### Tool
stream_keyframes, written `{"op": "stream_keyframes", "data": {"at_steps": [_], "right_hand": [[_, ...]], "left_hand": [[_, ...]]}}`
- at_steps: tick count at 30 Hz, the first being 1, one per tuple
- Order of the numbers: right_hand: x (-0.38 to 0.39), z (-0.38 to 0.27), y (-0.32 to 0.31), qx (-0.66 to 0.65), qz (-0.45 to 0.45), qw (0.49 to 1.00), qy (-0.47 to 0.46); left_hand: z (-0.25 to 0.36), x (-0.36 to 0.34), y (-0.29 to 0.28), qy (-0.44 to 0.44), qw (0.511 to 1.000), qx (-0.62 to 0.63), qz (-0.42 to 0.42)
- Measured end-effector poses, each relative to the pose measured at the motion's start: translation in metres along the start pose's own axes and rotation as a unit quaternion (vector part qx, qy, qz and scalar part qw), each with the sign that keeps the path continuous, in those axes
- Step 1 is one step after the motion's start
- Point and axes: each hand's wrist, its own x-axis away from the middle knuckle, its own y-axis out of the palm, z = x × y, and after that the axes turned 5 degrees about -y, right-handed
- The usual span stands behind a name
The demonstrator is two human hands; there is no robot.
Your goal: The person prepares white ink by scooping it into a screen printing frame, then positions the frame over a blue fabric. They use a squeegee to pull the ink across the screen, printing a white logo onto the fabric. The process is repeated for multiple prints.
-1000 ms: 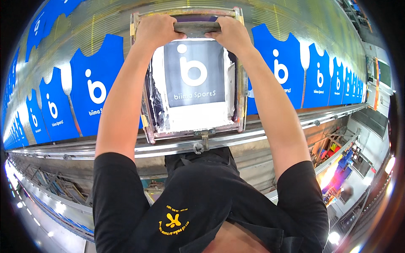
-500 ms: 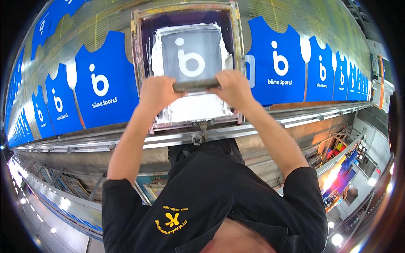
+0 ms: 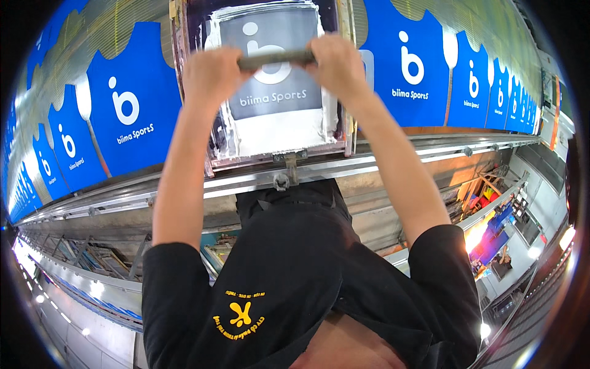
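My left hand (image 3: 213,72) and my right hand (image 3: 339,66) are wrapped round the two ends of a squeegee (image 3: 276,59), its bar lying crosswise between them. The squeegee is over a screen-printing frame (image 3: 180,38), across the middle of a grey stencil area (image 3: 270,106) with a pale logo and lettering. Thick white ink (image 3: 279,134) lies along the near end of the mesh and up both sides. My fists cover the squeegee's ends, and its blade edge is hidden from view.
Blue garment panels with white prints lie in a long row, some left (image 3: 147,74) and some right (image 3: 430,67) of the frame. A metal rail (image 3: 381,158) runs along the table's near edge, with a clamp (image 3: 281,178) at the frame. Shelving stands below right.
Both hands have pushed the squeegee away from me, from the near part of the stencil to its middle. The lettering below the logo now shows. The whole view has shifted slightly.
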Motion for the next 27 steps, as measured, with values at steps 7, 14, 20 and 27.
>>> {"op": "stream_keyframes", "data": {"at_steps": [7,14,20,27], "right_hand": [[0.096,-0.051,-0.028,-0.086,-0.011,0.996,0.009],[0.088,-0.031,-0.035,-0.098,-0.185,0.971,0.112],[0.07,-0.006,-0.015,-0.13,-0.325,0.93,0.11],[0.059,0.044,-0.049,-0.217,0.118,0.901,0.357]], "left_hand": [[0.022,0.104,0.01,0.052,0.995,0.082,-0.018],[0.046,0.07,0.007,0.001,0.98,0.055,-0.191],[0.024,0.037,0.022,0.019,0.937,0.068,-0.341],[-0.009,-0.02,-0.042,0.044,0.958,0.119,-0.256]]}}
